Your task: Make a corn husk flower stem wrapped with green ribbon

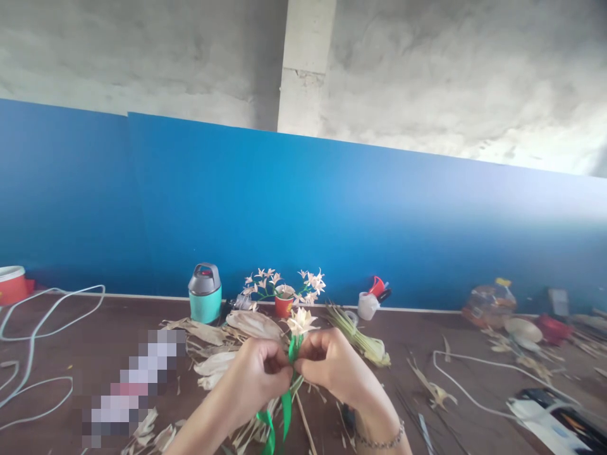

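Observation:
Between my two hands stands a cream husk flower [300, 321], upright on its stem. A green ribbon [286, 411] runs along the stem just below the bloom, its loose ends hanging beneath my fingers. My left hand [263, 370] pinches the ribbon and stem from the left. From the right, my right hand [327, 360] pinches at the same spot, thumb and forefinger together. The fingertips cover the exact point of contact. Dried corn husks [251, 323] lie behind and to the left of my hands.
A red cup [284, 303] with small husk flowers stands at the back, near a teal jar [205, 300]. A bundle of green husk strips [363, 338] and a white cup [367, 305] of tools lie right. White cables [33, 341] loop leftward. A blue partition [303, 215] rises behind.

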Demonstrator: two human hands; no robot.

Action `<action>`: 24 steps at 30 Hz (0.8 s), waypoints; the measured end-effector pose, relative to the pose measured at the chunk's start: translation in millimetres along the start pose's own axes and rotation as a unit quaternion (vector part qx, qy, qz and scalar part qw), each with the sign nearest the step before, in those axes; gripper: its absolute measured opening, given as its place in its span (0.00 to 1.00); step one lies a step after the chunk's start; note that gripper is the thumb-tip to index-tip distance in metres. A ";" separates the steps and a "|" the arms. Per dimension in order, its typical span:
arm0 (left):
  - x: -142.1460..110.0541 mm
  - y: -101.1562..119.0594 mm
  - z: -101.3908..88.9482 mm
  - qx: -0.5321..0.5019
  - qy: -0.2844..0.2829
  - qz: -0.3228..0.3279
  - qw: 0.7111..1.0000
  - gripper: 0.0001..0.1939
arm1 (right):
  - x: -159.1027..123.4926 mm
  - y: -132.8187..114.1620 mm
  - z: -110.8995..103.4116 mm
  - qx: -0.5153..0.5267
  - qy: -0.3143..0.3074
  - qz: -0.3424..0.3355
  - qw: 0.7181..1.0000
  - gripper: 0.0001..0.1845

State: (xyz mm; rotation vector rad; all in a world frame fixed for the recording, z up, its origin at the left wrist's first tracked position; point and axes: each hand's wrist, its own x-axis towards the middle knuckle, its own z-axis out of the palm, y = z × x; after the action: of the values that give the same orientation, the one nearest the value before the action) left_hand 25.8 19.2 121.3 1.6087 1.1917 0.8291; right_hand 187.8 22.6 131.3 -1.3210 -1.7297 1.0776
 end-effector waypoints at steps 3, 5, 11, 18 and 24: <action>-0.2 -2.0 1.3 -0.009 -0.002 0.009 1.000 0.04 | 1.9 1.0 -0.8 0.017 -0.009 0.008 1.000 0.04; -1.4 -1.7 0.3 -0.030 -0.016 -0.002 0.999 0.05 | 2.9 1.8 -1.0 0.030 -0.013 0.008 0.999 0.04; -3.0 0.6 -4.0 -0.052 -0.046 -0.013 0.997 0.06 | 4.5 4.3 -0.2 0.040 -0.028 0.013 0.999 0.02; -0.2 -2.0 -0.2 -0.053 -0.019 -0.012 0.998 0.05 | 6.2 6.4 2.3 0.057 -0.011 0.014 0.998 0.02; 2.1 -3.7 -1.6 -0.162 -0.016 -0.009 0.987 0.06 | 10.2 2.0 5.5 0.199 -0.040 0.023 0.979 0.04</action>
State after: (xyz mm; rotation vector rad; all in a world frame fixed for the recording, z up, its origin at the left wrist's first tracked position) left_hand 23.8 22.0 118.4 1.3391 0.9887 0.9295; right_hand 181.3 31.7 127.6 -1.0795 -1.4448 1.4321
